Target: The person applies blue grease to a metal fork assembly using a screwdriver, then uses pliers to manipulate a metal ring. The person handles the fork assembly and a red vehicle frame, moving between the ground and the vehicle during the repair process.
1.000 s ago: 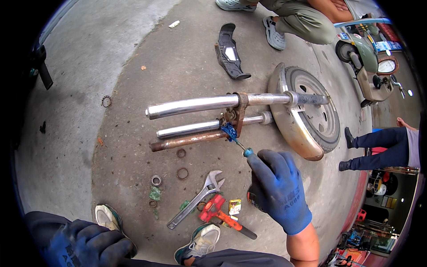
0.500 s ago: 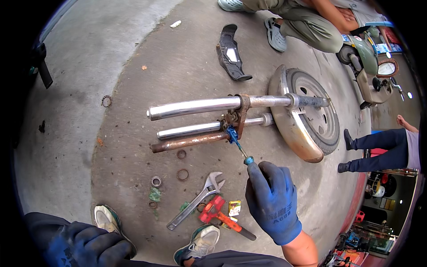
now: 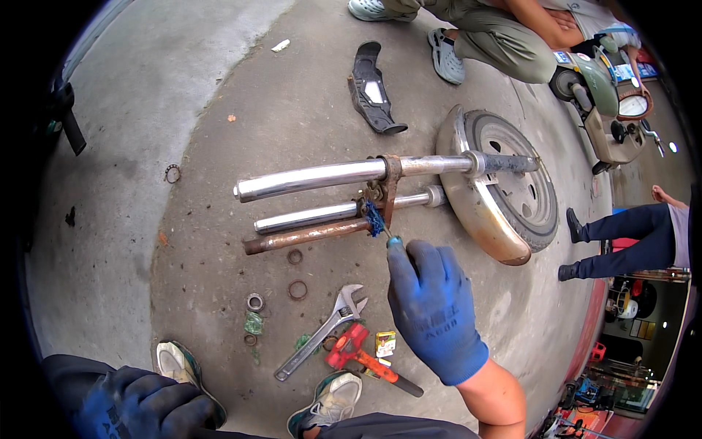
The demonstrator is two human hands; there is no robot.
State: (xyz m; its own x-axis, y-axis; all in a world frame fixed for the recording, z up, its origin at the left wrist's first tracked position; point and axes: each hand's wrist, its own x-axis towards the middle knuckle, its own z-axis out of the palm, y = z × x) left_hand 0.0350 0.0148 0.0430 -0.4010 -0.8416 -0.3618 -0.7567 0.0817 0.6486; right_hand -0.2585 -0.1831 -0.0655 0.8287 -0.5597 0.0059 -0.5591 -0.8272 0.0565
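Observation:
In blue work gloves, my right hand [image 3: 435,311] is closed round a screwdriver [image 3: 394,242] with a teal handle. Its shaft reaches into a lump of blue grease [image 3: 375,219] at the base of a rusty steering stem [image 3: 311,236]. The stem belongs to a front fork [image 3: 314,180] with two shiny tubes, lying on the ground and joined to a wheel [image 3: 501,143] with a worn mudguard [image 3: 479,216]. My left hand [image 3: 150,402] rests at the lower left over my knee, fingers draped and holding nothing visible.
Near my shoes lie an adjustable wrench [image 3: 318,336], a red hammer [image 3: 373,358], a small yellow box [image 3: 385,342], a bearing [image 3: 255,302] and a metal ring [image 3: 297,290]. Beyond the fork is a black plastic panel [image 3: 373,91]. A person crouches [image 3: 504,51] there; another stands [image 3: 629,241] at right, near a scooter [image 3: 607,110].
My right hand has shifted left and slightly up with the screwdriver, bringing its handle nearer the greased stem base. The left hand stays on the knee.

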